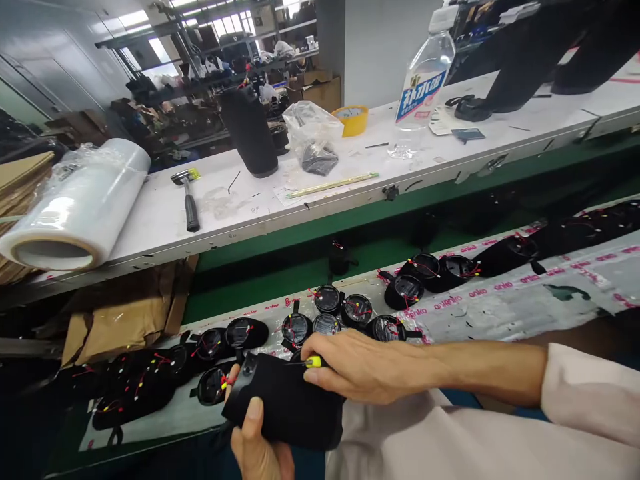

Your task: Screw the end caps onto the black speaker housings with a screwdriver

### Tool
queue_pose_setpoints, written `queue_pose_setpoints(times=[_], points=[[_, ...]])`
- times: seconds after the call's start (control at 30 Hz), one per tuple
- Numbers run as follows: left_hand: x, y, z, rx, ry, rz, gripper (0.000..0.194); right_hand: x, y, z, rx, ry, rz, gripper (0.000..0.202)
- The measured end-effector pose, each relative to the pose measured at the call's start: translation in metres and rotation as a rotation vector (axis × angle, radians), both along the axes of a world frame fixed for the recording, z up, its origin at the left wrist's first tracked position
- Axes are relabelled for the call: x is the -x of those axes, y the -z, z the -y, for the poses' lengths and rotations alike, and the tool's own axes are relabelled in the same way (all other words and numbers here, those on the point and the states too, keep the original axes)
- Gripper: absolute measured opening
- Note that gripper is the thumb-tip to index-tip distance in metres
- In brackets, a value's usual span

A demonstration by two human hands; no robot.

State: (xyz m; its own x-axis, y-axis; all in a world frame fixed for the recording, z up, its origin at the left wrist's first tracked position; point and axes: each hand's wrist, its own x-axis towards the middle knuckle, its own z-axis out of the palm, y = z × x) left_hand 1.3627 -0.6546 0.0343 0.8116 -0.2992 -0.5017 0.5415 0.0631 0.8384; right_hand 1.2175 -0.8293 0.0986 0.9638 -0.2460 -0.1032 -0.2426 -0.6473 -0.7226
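Observation:
My left hand (257,443) grips a black fabric-covered cylinder (285,403) from below, near the bottom edge of the view. My right hand (360,363) reaches in from the right and pinches a small yellow-tipped tool (313,362) against the cylinder's top. Just beyond lie several round black parts with red and yellow wires (327,313) on the near bench.
A green conveyor belt (300,267) runs between the benches. On the far white bench (165,220) are a plastic film roll (80,203), a hammer (189,200), a tall black cylinder (250,133), a plastic bag (313,137), yellow tape (351,120) and a bottle (425,73).

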Motion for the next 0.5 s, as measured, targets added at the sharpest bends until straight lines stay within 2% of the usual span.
queue_pose_setpoints(times=[0.07, 0.2, 0.33, 0.5], points=[[0.007, -0.006, 0.001, -0.012, 0.029, 0.070, 0.080, -0.008, -0.005, 0.000, 0.148, -0.065, 0.069, 0.039], [0.013, -0.015, 0.002, -0.093, 0.094, 0.189, 0.087, -0.026, -0.001, -0.001, 0.357, -0.202, 0.077, 0.048], [0.013, -0.017, 0.002, -0.154, 0.097, 0.264, 0.094, -0.031, 0.003, 0.001, 0.408, -0.258, 0.082, 0.055], [0.014, -0.018, 0.005, -0.206, 0.113, 0.295, 0.097, -0.031, 0.003, 0.000, 0.405, -0.263, 0.042, 0.051]])
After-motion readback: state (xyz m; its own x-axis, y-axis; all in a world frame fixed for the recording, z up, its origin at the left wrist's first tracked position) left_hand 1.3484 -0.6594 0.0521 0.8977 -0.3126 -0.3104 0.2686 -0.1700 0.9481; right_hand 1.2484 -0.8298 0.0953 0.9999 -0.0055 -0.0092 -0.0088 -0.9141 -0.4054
